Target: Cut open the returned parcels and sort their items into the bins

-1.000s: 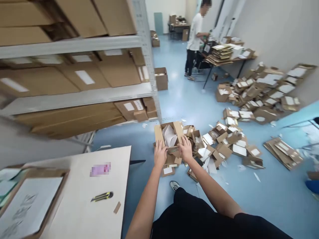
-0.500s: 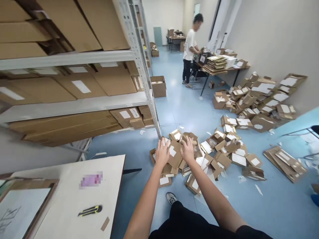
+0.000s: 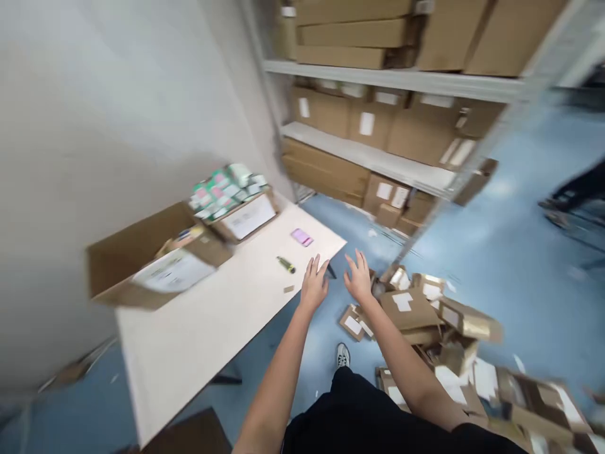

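Observation:
My left hand [image 3: 314, 282] is stretched out with its fingers apart and nothing in it, over the near right corner of the white table [image 3: 227, 315]. My right hand [image 3: 358, 277] reaches forward to the right of it, also empty with fingers spread, above the blue floor. On the table beyond my left hand lie a yellow-and-black box cutter [image 3: 286, 264], a pink phone-like object [image 3: 301, 238] and a small brown piece of cardboard [image 3: 288, 289]. A flattish cardboard box [image 3: 410, 312] with a white label lies on the pile right of my right hand.
An open cardboard box [image 3: 142, 252] and a box packed with small green-and-white cartons [image 3: 227, 195] stand along the wall. Metal shelving [image 3: 397, 80] holds brown boxes. Cardboard boxes [image 3: 543, 403] litter the floor to the right. Someone's legs [image 3: 579, 186] show at the far right.
The view has swung left, so the table now fills the left and middle. My hands, earlier over the box pile, have moved away from it and stand over the table corner and floor.

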`<state>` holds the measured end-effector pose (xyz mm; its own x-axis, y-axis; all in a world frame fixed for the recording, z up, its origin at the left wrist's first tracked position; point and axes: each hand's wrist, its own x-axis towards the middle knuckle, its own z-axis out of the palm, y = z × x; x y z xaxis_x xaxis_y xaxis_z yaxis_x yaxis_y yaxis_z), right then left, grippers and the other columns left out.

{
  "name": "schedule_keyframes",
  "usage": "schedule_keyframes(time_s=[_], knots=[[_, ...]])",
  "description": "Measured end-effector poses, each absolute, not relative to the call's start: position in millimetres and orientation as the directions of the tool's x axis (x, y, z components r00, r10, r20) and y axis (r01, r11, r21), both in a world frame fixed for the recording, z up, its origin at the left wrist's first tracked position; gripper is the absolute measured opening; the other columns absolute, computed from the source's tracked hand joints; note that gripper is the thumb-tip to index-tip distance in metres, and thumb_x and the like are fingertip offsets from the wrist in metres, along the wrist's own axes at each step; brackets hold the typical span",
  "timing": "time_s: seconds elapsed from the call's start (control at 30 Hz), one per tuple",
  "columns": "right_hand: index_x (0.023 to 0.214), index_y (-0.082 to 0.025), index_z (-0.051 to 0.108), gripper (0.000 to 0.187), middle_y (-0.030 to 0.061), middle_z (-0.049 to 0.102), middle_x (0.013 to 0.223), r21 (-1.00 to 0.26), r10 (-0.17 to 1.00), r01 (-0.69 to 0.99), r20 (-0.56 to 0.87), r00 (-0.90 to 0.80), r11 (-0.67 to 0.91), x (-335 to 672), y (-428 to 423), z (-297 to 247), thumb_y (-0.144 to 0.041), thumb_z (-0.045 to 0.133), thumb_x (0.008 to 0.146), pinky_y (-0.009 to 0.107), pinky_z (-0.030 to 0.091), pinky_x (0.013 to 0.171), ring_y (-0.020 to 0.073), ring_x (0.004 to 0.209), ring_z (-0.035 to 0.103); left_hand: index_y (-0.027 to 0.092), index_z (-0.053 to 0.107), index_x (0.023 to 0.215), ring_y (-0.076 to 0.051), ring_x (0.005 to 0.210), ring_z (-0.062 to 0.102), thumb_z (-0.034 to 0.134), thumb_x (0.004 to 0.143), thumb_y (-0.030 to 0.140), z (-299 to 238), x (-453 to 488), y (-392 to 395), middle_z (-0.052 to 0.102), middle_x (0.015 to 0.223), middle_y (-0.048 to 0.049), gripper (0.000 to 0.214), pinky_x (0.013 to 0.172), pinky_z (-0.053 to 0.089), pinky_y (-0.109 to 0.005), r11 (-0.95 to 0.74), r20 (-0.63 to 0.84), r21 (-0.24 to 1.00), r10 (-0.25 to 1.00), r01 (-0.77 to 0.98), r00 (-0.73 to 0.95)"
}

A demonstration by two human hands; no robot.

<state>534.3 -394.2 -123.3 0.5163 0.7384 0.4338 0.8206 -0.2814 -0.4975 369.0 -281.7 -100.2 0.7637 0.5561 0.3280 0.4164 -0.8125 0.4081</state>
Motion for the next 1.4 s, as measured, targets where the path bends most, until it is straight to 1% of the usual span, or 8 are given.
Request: schedule_keyframes(time_s=[0.13,0.23,0.47,0.63,0.8,0.93,1.13,1.4], knots=[[0.156,-0.023,0.049,0.064,0.0117,0.026,0.173,-0.484,0.876,0.875,0.433,0.212,0.027,411,-333,-123,-0.016,0.054,0.093,0.060,0.034,0.125,0.0352,0.161,0.021,0.028,0.041,0.161,-0.033,0.162,0.022,0.053,0.097,0.015,-102,225,-277,0.028,0.175,-0.0069,0.067,0.127,0.037,-0.057,-0.641,0.362,0.420,0.767,0.642,0.529],[0.156,-0.022,0.050,0.064,0.0115,0.025,0.174,-0.455,0.905,0.859,0.426,-0.022,0.235,300,-310,-125,-0.016,0.055,0.092,0.059,0.035,0.125,0.0357,0.161,0.021,0.027,0.041,0.161,-0.033,0.162,0.023,0.052,0.098,0.016,-108,106,-299,0.029,0.175,-0.0078,0.065,0.126,0.038,-0.058,-0.460,0.362,0.451,0.877,0.765,0.315],[0.158,-0.024,0.048,0.069,0.0119,0.024,0.175,-0.421,0.763,0.639,0.416,-0.495,0.644,38,-327,-137,-0.015,0.058,0.091,0.063,0.038,0.122,0.0388,0.159,0.024,0.027,0.045,0.159,-0.033,0.161,0.027,0.055,0.096,0.017,-123,-150,-425,0.033,0.173,-0.0091,0.065,0.128,0.037,-0.056,0.036,0.293,0.519,0.931,0.854,-0.217],[0.157,-0.023,0.050,0.068,0.0135,0.030,0.172,-0.437,0.573,0.403,0.387,-0.723,0.804,-133,-388,-141,-0.016,0.059,0.090,0.063,0.039,0.122,0.0390,0.159,0.025,0.024,0.048,0.157,-0.034,0.160,0.030,0.054,0.096,0.020,-134,-289,-557,0.035,0.172,-0.0122,0.061,0.128,0.036,-0.056,0.361,0.235,0.542,0.802,0.759,-0.549],[0.156,-0.023,0.051,0.068,0.0126,0.028,0.173,-0.398,0.309,0.174,0.304,-0.901,0.901,-254,-450,-137,-0.016,0.060,0.090,0.060,0.037,0.124,0.0378,0.160,0.024,0.024,0.051,0.154,-0.035,0.156,0.036,0.057,0.095,0.022,-148,-373,-678,0.040,0.168,-0.0135,0.060,0.127,0.036,-0.057,0.613,0.200,0.586,0.524,0.530,-0.828],[0.156,-0.022,0.052,0.067,0.0126,0.026,0.174,-0.387,0.159,0.068,0.209,-0.965,0.919,-322,-477,-142,-0.015,0.060,0.090,0.058,0.034,0.126,0.0373,0.160,0.024,0.023,0.054,0.152,-0.035,0.155,0.037,0.059,0.094,0.025,-166,-402,-740,0.039,0.168,-0.0138,0.058,0.127,0.038,-0.054,0.702,0.125,0.628,0.335,0.336,-0.934],[0.161,-0.025,0.045,0.073,0.0110,0.022,0.176,-0.395,-0.017,-0.031,0.040,-0.999,0.918,-398,-484,-167,-0.020,0.063,0.090,0.058,0.035,0.125,0.0386,0.160,0.024,0.021,0.056,0.150,-0.035,0.154,0.039,0.059,0.094,0.027,-197,-421,-765,0.041,0.167,-0.0152,0.057,0.125,0.041,-0.053,0.751,0.005,0.649,0.155,0.121,-0.988],[0.163,-0.023,0.043,0.074,0.0121,0.023,0.176,-0.412,-0.164,-0.094,-0.136,-0.977,0.906,-497,-439,-206,-0.019,0.062,0.091,0.053,0.036,0.124,0.0357,0.160,0.023,0.024,0.053,0.152,-0.034,0.155,0.038,0.060,0.094,0.030,-236,-469,-704,0.039,0.169,-0.0127,0.059,0.126,0.038,-0.054,0.785,-0.120,0.615,0.003,-0.072,-0.993]])
